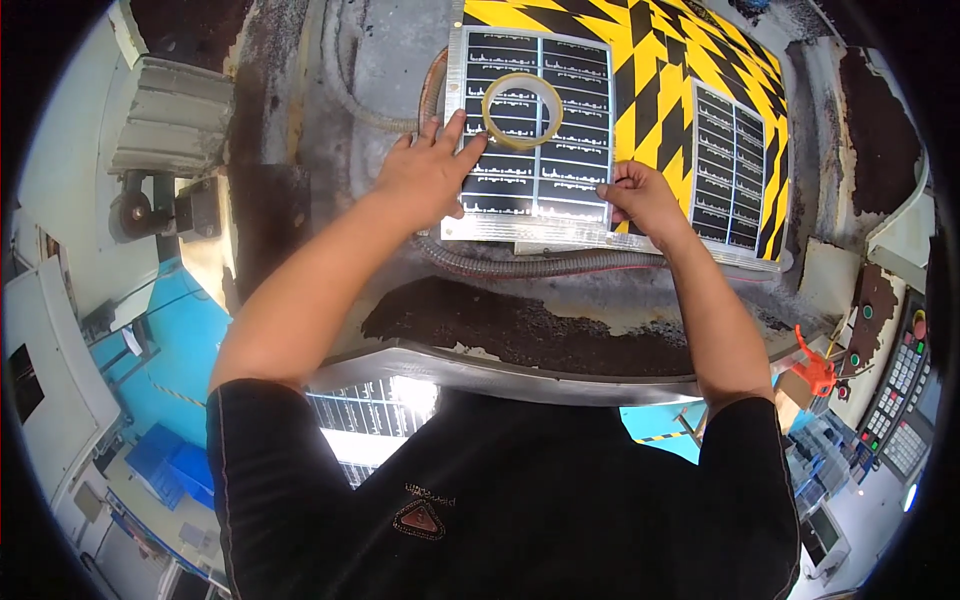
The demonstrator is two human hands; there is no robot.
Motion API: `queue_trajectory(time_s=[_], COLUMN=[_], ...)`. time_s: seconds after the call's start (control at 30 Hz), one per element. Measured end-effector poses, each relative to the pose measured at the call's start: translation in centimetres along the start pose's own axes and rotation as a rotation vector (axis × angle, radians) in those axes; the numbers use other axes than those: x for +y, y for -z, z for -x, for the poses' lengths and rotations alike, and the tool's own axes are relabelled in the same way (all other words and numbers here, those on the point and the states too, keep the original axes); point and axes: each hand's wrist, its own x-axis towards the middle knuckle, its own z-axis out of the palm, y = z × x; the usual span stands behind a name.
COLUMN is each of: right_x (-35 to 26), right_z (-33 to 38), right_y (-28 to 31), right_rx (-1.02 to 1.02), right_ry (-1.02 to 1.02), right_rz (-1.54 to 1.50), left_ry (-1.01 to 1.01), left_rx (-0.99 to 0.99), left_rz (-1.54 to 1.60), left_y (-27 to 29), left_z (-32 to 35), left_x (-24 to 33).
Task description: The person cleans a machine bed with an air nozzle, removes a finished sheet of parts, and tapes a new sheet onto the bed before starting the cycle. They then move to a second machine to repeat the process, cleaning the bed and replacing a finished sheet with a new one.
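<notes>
The left hand (428, 175) lies flat and open on the left edge of a dark panel (535, 130). The fingers are spread apart, and the fingertips press down on the panel, so it seems to be holding the panel in place. The right hand (640, 198) is at the panel's lower right corner. Its fingers are curled together and pinch the edge there, as if to grip that corner tight. With one hand on each side, the panel probably cannot slide.

The panel is a flat sheet with a shiny silver rim and rows of small dark squares. It sits on a yellow and black striped board (660, 70), near the middle top of the picture. A roll of clear tape (522, 110) lies on top of the panel, just past the left fingertips. It is near the hand but I cannot tell if a finger touches it.

A second panel (727, 165) of the same kind lies on the striped board to the right, apart from both hands. A grey ribbed hose (530, 265) runs along the near edge of the panel, under the wrists. The work top (520, 330) is rusty and worn. A keypad with buttons (900, 390) sits far to the right.
</notes>
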Motion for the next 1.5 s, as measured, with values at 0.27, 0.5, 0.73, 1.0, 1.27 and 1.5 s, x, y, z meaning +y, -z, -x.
queue_trajectory(time_s=[0.27, 0.5, 0.73, 1.0, 1.27, 1.5], right_x=[-0.4, -0.2, -1.0, 0.2, 0.1, -0.1], right_z=[0.2, 0.1, 0.2, 0.5, 0.8, 1.0], right_y=[-0.2, -0.1, 0.4, 0.5, -0.2, -0.2], right_rx=[-0.001, 0.014, 0.107, 0.253, 0.288, 0.271], right_ry=[-0.026, -0.011, -0.041, 0.344, 0.322, 0.295], right_rz=[0.008, 0.012, 0.06, 0.9, 0.97, 0.946], left_ry=[0.02, 0.011, 0.017, 0.019, 0.058, 0.062], left_rx=[-0.056, -0.069, -0.054, -0.056, -0.081, -0.117], left_rz=[0.0, 0.042, 0.053, 0.021, 0.009, -0.012], left_y=[0.2, 0.5, 0.6, 0.1, 0.0, -0.1], left_z=[0.0, -0.1, -0.1, -0.4, -0.5, -0.5], left_x=[0.0, -0.1, -0.1, 0.0, 0.1, -0.1])
